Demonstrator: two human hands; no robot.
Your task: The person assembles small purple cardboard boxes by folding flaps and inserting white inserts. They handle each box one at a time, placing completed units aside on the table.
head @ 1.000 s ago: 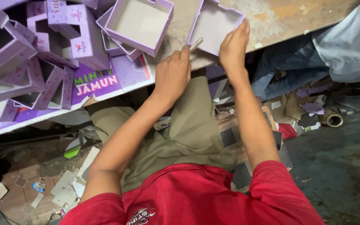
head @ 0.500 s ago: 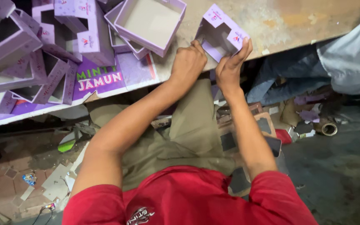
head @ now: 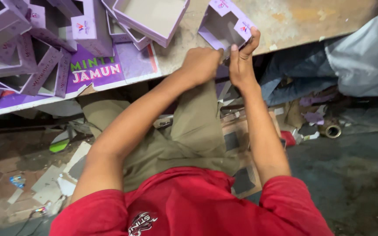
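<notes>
Holding one small purple box (head: 224, 24) up at the near edge of the worn tabletop (head: 285, 22), the person works with both hands together. The box is tilted, its open side facing the camera, showing a grey inside. The right hand (head: 243, 61) pinches the box's lower right wall, thumb inside and fingertips curled over the outer face. The left hand (head: 201, 64) is closed into a loose fist against the box's lower edge; whether its fingers actually clamp the card I cannot tell, since they are hidden behind the knuckles.

Just left of the held box lies one larger open purple tray (head: 152, 17), grey inside, resting on top of at least two more stacked trays whose edges peek out beneath. Further left is a jumbled heap of open purple boxes (head: 27, 52); I count about six, though they overlap too much to be sure. Under the heap lies one flat printed purple sheet (head: 106, 70).

Below the table edge, the person's olive trousers (head: 189, 135) and red shirt (head: 189, 205) fill the middle. The floor on the left is strewn with card scraps (head: 57, 175), too many to count. On the right sits one roll of tape (head: 332, 130), and a bundle of grey cloth (head: 364, 57) leans on the table.
</notes>
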